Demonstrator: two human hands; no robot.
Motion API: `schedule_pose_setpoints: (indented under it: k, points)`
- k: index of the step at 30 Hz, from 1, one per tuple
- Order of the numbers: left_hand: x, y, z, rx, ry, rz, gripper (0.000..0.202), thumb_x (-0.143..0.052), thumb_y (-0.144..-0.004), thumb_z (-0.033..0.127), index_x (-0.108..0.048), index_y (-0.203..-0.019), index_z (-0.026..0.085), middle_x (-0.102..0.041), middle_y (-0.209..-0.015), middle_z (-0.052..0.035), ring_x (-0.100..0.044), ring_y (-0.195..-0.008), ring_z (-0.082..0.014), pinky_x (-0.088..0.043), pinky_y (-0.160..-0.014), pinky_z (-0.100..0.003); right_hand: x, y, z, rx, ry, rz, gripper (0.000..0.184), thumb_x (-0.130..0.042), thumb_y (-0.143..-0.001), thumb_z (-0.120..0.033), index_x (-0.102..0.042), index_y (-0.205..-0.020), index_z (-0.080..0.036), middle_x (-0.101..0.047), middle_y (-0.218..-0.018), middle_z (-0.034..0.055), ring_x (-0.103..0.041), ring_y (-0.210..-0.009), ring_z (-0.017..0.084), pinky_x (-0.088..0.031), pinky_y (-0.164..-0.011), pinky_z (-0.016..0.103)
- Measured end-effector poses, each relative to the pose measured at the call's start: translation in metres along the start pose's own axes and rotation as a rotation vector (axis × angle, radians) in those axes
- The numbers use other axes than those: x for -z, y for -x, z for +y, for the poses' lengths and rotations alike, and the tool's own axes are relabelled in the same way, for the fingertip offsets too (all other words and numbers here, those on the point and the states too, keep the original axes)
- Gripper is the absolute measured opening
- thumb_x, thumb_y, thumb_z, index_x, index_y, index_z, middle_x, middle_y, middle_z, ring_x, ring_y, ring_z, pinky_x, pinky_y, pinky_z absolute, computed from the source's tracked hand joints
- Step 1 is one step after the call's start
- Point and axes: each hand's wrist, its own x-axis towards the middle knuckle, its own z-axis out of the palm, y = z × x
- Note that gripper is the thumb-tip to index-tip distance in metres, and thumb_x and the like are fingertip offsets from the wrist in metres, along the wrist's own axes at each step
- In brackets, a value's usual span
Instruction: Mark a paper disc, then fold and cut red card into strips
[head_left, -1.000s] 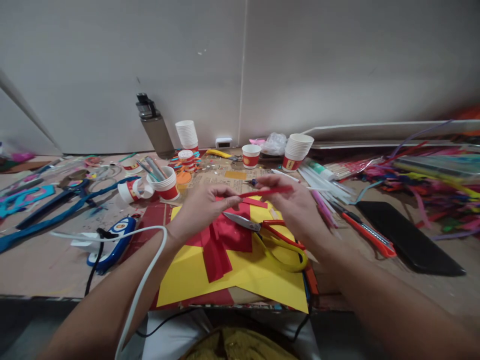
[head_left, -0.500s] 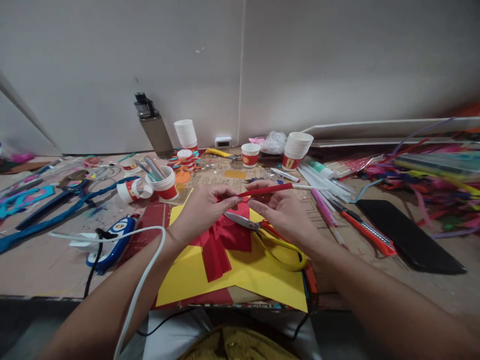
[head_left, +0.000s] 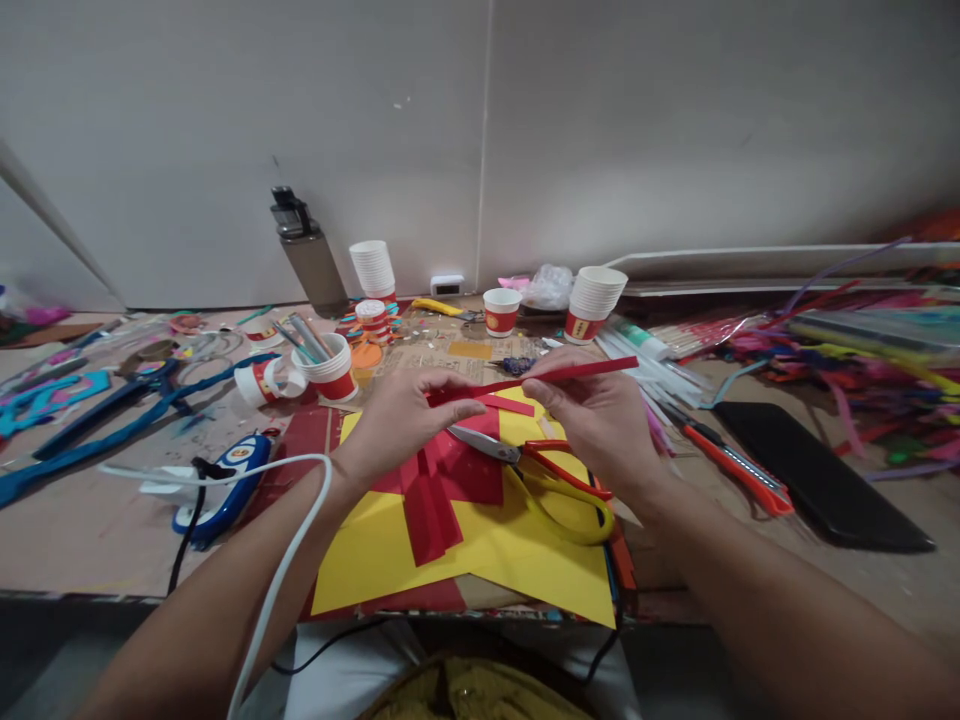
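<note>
Between my two hands is a narrow red paper strip (head_left: 589,370), held nearly level above the work. My left hand (head_left: 405,415) pinches its left end between thumb and fingers. Further along, my right hand (head_left: 600,405) grips it from below, and the tip sticks out to the right. Scissors (head_left: 559,508) with yellow and red-orange handles lie beneath my hands, blades pointing left. Under them are a red paper piece (head_left: 476,480) and several cut red strips (head_left: 429,520), all resting on yellow paper sheets (head_left: 375,565).
A paper cup with pens (head_left: 330,375) stands left, near a blue-and-white glue gun (head_left: 225,490). A white cable (head_left: 300,530) crosses over my left forearm. On the right lie a utility knife (head_left: 739,468) and a black phone (head_left: 825,475). Cup stacks (head_left: 596,300) and a bottle (head_left: 311,260) line the wall.
My right hand has slid right along the red strip, away from my left hand. More of the strip shows, and the thin white stick that stuck out at its right end is no longer seen there.
</note>
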Motion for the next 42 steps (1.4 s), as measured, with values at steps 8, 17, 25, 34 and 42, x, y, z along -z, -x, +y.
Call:
schedule_pose_setpoints:
  k: [8, 17, 25, 34, 42]
  points:
    - [-0.0062, 0.0014, -0.0022, -0.143, -0.088, 0.031, 0.036, -0.065, -0.08, 0.042, -0.07, -0.108, 0.02, -0.072, -0.105, -0.0073, -0.065, -0.096, -0.0201, -0.049, -0.087, -0.032, 0.0, 0.0006, 0.001, -0.074, 0.047, 0.046, 0.011, -0.068, -0.081, -0.03, -0.068, -0.079, -0.019, -0.067, -0.076, 0.0022, -0.061, -0.072, 0.016, -0.051, -0.068, 0.031]
    - [-0.0057, 0.0005, -0.0003, -0.041, 0.034, 0.029, 0.024, -0.065, -0.081, 0.037, -0.073, -0.096, 0.021, -0.074, -0.093, -0.0042, -0.066, -0.082, -0.0171, -0.05, -0.077, -0.027, -0.0002, 0.0018, 0.0007, -0.06, 0.005, 0.06, 0.011, -0.07, -0.079, -0.029, -0.066, -0.077, -0.019, -0.067, -0.075, 0.0016, -0.062, -0.072, 0.016, -0.05, -0.067, 0.029]
    - [-0.0059, 0.0007, -0.0018, 0.005, 0.1, 0.054, 0.022, -0.067, -0.079, 0.038, -0.074, -0.088, 0.02, -0.074, -0.085, -0.0027, -0.064, -0.076, -0.0153, -0.049, -0.071, -0.026, -0.0014, 0.0026, 0.0025, -0.035, 0.006, 0.067, 0.011, -0.07, -0.08, -0.03, -0.066, -0.078, -0.02, -0.065, -0.076, 0.0017, -0.061, -0.073, 0.016, -0.051, -0.067, 0.03]
    - [-0.0068, 0.0006, 0.0006, 0.042, 0.18, 0.048, 0.015, -0.067, -0.078, 0.033, -0.073, -0.08, 0.019, -0.071, -0.074, -0.0005, -0.061, -0.067, -0.0126, -0.047, -0.064, -0.023, -0.0031, 0.0024, -0.0006, -0.074, -0.026, 0.067, 0.008, -0.069, -0.079, -0.026, -0.067, -0.077, -0.019, -0.068, -0.075, 0.0013, -0.063, -0.072, 0.015, -0.051, -0.066, 0.029]
    - [-0.0063, -0.001, 0.0028, 0.075, 0.196, 0.014, 0.013, -0.066, -0.078, 0.029, -0.072, -0.077, 0.018, -0.07, -0.07, -0.0001, -0.059, -0.064, -0.0112, -0.045, -0.063, -0.023, -0.0036, 0.0031, -0.0013, -0.077, -0.038, 0.069, 0.007, -0.07, -0.078, -0.025, -0.068, -0.077, -0.019, -0.068, -0.075, 0.001, -0.062, -0.071, 0.014, -0.051, -0.066, 0.027]
